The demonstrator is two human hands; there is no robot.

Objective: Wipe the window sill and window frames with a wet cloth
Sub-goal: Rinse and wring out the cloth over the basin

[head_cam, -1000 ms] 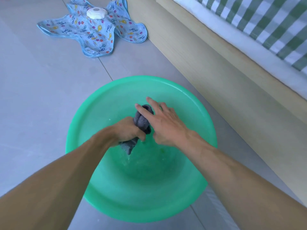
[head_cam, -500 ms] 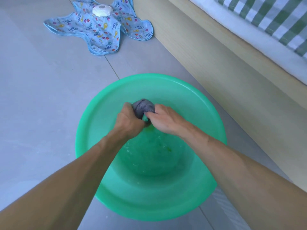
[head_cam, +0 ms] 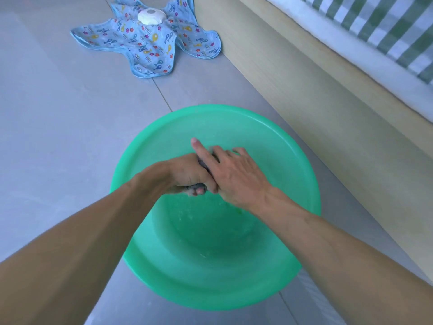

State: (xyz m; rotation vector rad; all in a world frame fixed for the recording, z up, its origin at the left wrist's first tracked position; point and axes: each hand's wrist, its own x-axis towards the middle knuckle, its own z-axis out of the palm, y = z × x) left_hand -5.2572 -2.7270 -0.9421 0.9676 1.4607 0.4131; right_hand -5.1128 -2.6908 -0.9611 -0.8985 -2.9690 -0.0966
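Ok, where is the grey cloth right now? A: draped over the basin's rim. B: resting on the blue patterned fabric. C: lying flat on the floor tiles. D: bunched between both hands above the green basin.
D: the grey cloth is squeezed between the left hand and the right hand, over the green basin.

Bare floor [head_cam: 58, 137] lies left of the basin [head_cam: 293, 165]; the wooden ledge [head_cam: 316, 109] blocks the right.
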